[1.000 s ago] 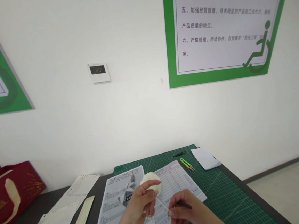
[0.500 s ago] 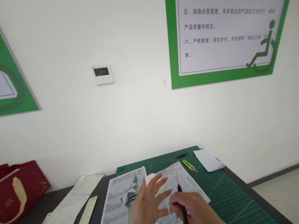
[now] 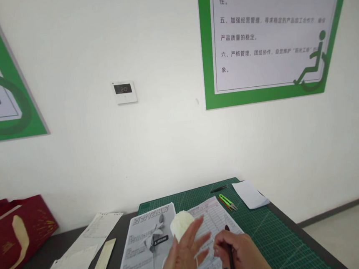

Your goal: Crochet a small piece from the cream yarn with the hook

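In my right hand (image 3: 240, 250) is a slim dark-handled crochet hook (image 3: 230, 253), gripped by curled fingers; its thin metal tip cannot be made out now. My left hand (image 3: 181, 260) is beside it on the left, fingers stretched and apart. A white yarn strand (image 3: 196, 262) shows at the left fingers; how it runs among them is partly hidden. Just beyond the left fingertips sits a ball of cream-white yarn (image 3: 181, 223). Under both hands lie a printed sheet with a flower picture (image 3: 139, 247) and a sheet with a ruled table (image 3: 216, 215).
Green thread snips (image 3: 227, 200), a dark pen-like tool (image 3: 218, 188) and a folded white paper (image 3: 250, 194) rest on the green cutting mat (image 3: 270, 235). To the left are handwritten sheets (image 3: 96, 229), a pale strip (image 3: 101, 265) and a red gift bag (image 3: 21, 236).
Both hands have moved slightly right, and the left now uncovers more of the yarn ball. The hook has tilted, so its metal shaft no longer shows.
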### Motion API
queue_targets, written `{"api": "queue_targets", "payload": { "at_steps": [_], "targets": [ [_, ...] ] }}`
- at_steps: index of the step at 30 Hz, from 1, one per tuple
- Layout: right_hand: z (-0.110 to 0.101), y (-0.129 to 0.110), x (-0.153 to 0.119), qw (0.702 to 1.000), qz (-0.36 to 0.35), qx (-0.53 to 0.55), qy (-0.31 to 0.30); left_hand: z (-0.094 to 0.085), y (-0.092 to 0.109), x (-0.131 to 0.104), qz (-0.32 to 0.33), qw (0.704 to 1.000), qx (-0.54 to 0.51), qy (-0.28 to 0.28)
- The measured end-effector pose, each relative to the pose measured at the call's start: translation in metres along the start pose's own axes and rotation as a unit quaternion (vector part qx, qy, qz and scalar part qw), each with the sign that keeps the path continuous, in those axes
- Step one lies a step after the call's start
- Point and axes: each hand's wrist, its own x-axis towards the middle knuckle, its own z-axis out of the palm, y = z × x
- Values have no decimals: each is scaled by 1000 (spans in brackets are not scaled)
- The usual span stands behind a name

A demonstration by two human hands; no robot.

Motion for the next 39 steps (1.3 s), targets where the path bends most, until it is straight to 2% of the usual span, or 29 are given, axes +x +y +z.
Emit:
{"api": "queue_targets", "payload": {
  "at_steps": [2, 4, 9, 12, 15, 18, 20, 22, 25, 28, 33, 39],
  "targets": [
    [-4, -6, 4, 1000, -3, 17, 24, -2, -4, -4, -65, 997, 24, -35],
    [-10, -12, 10, 998, 11, 52, 43, -3, -5, -9, -109, 993, 10, -36],
    [-13, -16, 21, 990, 77, 118, 26, -1, -3, -15, -205, 978, 31, 31],
    [-10, -15, 21, 989, 77, 121, 19, 4, -3, -13, -219, 973, 58, 54],
    [-8, -15, 16, 995, 41, 80, 39, 11, -4, -11, -201, 973, 73, 84],
    [-4, -15, 8, 998, 10, 30, 53, 16, -6, -10, -131, 975, 107, 144],
    [3, -14, 1, 999, 2, 15, 42, 18, -8, -9, -88, 970, 116, 194],
    [14, -10, -5, 1000, 6, 17, 24, 19, -11, -6, -69, 967, 108, 222],
    [35, 0, -13, 997, 24, 72, 26, 18, -17, -2, -28, 966, 109, 231],
    [53, 9, -16, 987, 61, 137, 60, 17, -22, 2, 7, 960, 125, 250],
    [64, 11, -13, 973, 101, 181, 98, 20, -20, 2, 7, 951, 139, 275],
    [66, 13, -13, 958, 121, 260, 22, 21, -17, -1, -6, 950, 148, 274]
  ]
}}
